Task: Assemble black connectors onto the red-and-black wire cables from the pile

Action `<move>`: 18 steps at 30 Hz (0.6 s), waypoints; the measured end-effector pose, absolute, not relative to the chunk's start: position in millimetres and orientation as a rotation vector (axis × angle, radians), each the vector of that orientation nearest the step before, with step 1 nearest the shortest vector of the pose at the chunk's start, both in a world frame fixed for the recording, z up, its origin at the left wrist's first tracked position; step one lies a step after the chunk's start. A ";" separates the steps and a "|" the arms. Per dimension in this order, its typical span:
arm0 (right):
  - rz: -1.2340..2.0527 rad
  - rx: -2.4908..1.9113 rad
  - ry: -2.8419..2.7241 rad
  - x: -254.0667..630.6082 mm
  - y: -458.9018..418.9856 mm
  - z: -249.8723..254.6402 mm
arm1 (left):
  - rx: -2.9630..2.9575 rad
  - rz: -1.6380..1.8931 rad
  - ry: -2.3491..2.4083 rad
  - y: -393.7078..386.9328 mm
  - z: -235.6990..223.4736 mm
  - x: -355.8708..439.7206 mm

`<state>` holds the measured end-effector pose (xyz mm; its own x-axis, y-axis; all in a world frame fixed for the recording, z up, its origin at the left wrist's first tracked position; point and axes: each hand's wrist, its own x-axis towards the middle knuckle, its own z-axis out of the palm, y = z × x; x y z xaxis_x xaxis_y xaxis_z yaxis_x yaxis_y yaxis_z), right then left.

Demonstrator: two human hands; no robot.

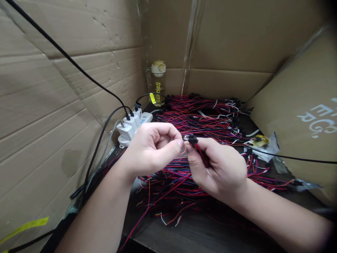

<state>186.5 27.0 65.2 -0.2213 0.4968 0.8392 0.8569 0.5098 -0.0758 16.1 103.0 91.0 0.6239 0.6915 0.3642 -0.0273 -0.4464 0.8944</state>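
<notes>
My right hand (217, 165) pinches a small black plug connector (193, 139) between thumb and forefinger. Red wires (199, 151) run from the connector down into that palm. At the connector's left end a small shiny part shows. My left hand (158, 147) is closed in a pinch right beside that end, thumb against forefinger. What its fingertips hold is too small to make out. A thin orange wire (183, 151) curves just below them. Beneath both hands lie bundles of red, blue and black wires (179, 172).
More wire bundles (200, 121) lie behind, some with white ties. A white power strip (125, 131) with plugs and black cables stands left. A clear bottle (158, 84) stands at the back. Cardboard walls (223, 38) enclose the dark table (200, 232). A yellow tape roll (259, 141) lies right.
</notes>
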 end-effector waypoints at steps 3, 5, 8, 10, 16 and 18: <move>-0.524 -1.104 -1.901 188.0 28.3 64.0 | 1.857 0.882 0.541 103.2 91.7 16.5; -0.528 -1.091 -1.930 188.9 29.7 63.2 | 1.858 0.866 0.551 103.4 92.1 16.6; -0.528 -1.082 -1.981 190.1 32.2 62.7 | 1.867 0.883 0.570 104.0 91.7 16.0; -0.522 -1.079 -2.008 190.8 33.5 63.3 | 1.880 0.914 0.579 104.5 91.0 15.6; -0.524 -1.071 -2.032 192.4 31.9 65.1 | 1.928 0.970 0.595 105.3 89.7 15.1; -0.550 -1.071 -2.012 192.5 30.7 64.9 | 1.941 0.970 0.593 104.9 89.7 14.7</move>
<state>192.5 30.7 64.9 -0.3444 0.4982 0.7958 0.8336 0.5522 0.0151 14.7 104.9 89.7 0.5841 0.7060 0.4006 0.0346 -0.5147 0.8567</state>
